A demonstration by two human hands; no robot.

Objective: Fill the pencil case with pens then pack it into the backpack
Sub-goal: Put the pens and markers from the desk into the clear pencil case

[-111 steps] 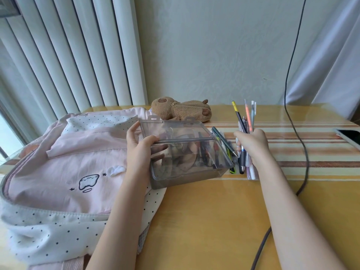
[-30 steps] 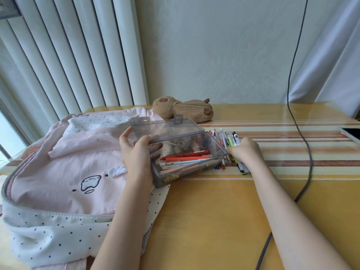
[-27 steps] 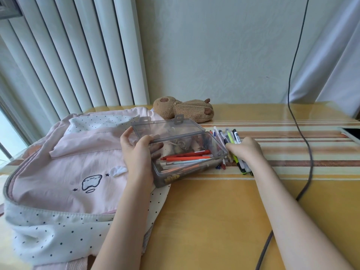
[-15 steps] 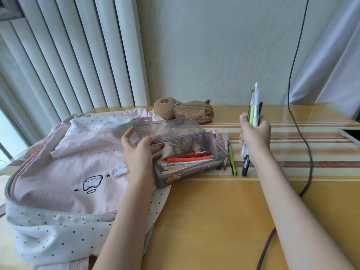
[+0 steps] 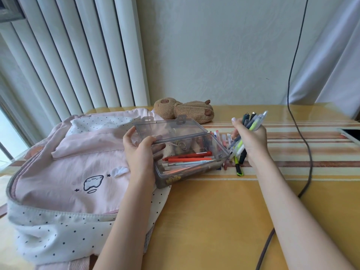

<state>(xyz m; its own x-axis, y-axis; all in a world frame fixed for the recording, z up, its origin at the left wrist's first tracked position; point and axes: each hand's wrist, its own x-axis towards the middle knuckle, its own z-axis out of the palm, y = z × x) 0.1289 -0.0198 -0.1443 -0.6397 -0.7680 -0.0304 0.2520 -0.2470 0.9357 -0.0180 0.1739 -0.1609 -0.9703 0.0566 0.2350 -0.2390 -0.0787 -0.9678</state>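
Observation:
A clear grey plastic pencil case [image 5: 212, 170] sits open, its lid raised toward the back, with red and white pens lying inside. My left hand [image 5: 139, 154] grips its left end, partly over the pink dotted backpack [image 5: 64, 168] lying flat at the left. My right hand [image 5: 251, 139] holds a bundle of pens [image 5: 251, 121] tilted over the case's right end. More loose pens [image 5: 238, 168] lie on the table right of the case.
A brown plush toy [image 5: 185, 112] lies behind the case. A dark cable [image 5: 303, 152] hangs down the wall and runs across the table at the right. A phone [image 5: 350, 134] sits at the far right edge. Vertical blinds stand at the back left.
My right hand gathered pens from the table, lifted them upright, and now tilts the bundle down toward the case. My left hand keeps its hold on the case.

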